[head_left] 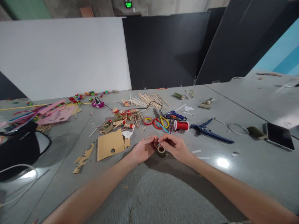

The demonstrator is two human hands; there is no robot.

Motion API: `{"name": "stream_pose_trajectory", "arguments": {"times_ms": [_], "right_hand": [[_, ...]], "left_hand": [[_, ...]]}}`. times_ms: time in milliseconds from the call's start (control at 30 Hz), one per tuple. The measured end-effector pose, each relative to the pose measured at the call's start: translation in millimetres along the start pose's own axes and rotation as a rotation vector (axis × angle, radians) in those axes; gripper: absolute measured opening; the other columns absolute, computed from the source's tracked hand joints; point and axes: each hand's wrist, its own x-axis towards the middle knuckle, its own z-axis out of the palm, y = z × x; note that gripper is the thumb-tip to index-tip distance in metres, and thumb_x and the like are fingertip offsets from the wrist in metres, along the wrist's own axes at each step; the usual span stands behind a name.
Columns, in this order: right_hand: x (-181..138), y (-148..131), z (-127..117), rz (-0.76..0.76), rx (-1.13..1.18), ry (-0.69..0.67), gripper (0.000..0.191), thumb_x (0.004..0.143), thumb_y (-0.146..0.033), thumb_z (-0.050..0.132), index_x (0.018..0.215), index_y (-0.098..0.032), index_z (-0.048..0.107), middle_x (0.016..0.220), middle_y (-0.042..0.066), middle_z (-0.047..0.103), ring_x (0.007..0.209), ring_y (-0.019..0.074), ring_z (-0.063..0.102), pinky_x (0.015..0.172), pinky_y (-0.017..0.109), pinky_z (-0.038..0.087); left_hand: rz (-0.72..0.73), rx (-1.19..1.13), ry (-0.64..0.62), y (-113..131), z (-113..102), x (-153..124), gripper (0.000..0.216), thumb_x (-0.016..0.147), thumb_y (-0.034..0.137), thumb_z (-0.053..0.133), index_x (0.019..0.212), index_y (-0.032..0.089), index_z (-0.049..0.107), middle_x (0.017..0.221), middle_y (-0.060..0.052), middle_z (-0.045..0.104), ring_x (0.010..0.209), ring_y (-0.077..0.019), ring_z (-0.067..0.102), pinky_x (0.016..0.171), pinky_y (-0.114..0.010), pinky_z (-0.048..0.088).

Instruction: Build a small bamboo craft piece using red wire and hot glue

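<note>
My left hand is closed, its thumb and fingers pinching a small reddish piece that looks like coiled red wire. Close beside it, my right hand is also closed, fingertips pressed together near that piece; whatever they grip is too small to make out. Below the fingertips a short green bamboo tube stands upright on the grey table, its hollow end up. Beyond my right hand lies a spool of red wire, with red-handled scissors and a roll of tape to its left.
Brown cardboard with a hole lies left of my hands. Behind it are red-banded bamboo pieces and thin wooden sticks. A blue glue gun, dark blue cutters, a wire ring and a tablet lie rightward.
</note>
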Motion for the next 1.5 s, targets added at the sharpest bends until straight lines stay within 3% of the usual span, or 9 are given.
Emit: {"name": "stream_pose_trajectory", "arguments": {"times_ms": [367,733,900,1033,1500], "right_hand": [[2.7,-1.4,-11.9,0.011,0.003,-0.162,0.021,0.095,-0.032,0.058,0.105,-0.02,0.072,0.094,0.005,0.072,0.081,0.0163,0.064,0.073,0.028,0.05],[6.5,-1.4,-6.6,0.073,-0.07,-0.05,0.02,0.085,-0.037,0.073,0.094,-0.02,0.078,0.09,0.006,0.078,0.081,0.0197,0.07,0.075,0.031,0.054],[5.0,-3.2,-6.4,0.06,-0.126,-0.029,0.022,0.089,-0.04,0.068,0.094,-0.02,0.077,0.088,0.005,0.078,0.078,0.0192,0.069,0.071,0.031,0.053],[4.2,-6.1,-7.3,0.007,-0.171,-0.015,0.023,0.094,-0.039,0.063,0.096,-0.021,0.077,0.091,0.005,0.077,0.082,0.0196,0.068,0.074,0.031,0.053],[1.0,-12.2,-1.9,-0.038,-0.309,0.12,0.014,0.09,-0.031,0.067,0.085,-0.021,0.076,0.085,0.003,0.076,0.078,0.0195,0.069,0.074,0.031,0.051]], "left_hand": [[-0.017,0.034,-0.087,3.1,-0.2,0.4,0.014,0.085,0.023,0.07,0.081,0.01,0.07,0.077,-0.005,0.064,0.074,-0.0157,0.063,0.075,-0.027,0.05],[-0.014,0.049,-0.009,3.7,0.4,0.5,0.011,0.079,0.02,0.074,0.079,0.01,0.07,0.074,-0.004,0.065,0.069,-0.0128,0.062,0.067,-0.022,0.048],[0.015,0.079,-0.046,2.3,2.1,0.1,0.014,0.08,0.024,0.076,0.079,0.01,0.071,0.075,-0.004,0.065,0.07,-0.0126,0.061,0.07,-0.022,0.047],[0.045,0.103,-0.005,3.1,6.3,-0.8,0.016,0.076,0.024,0.08,0.077,0.01,0.072,0.074,-0.003,0.065,0.07,-0.0124,0.06,0.07,-0.023,0.046],[0.087,0.144,0.035,0.0,8.9,-0.8,0.018,0.072,0.023,0.084,0.076,0.01,0.073,0.072,-0.003,0.066,0.068,-0.012,0.06,0.07,-0.024,0.046]]}}
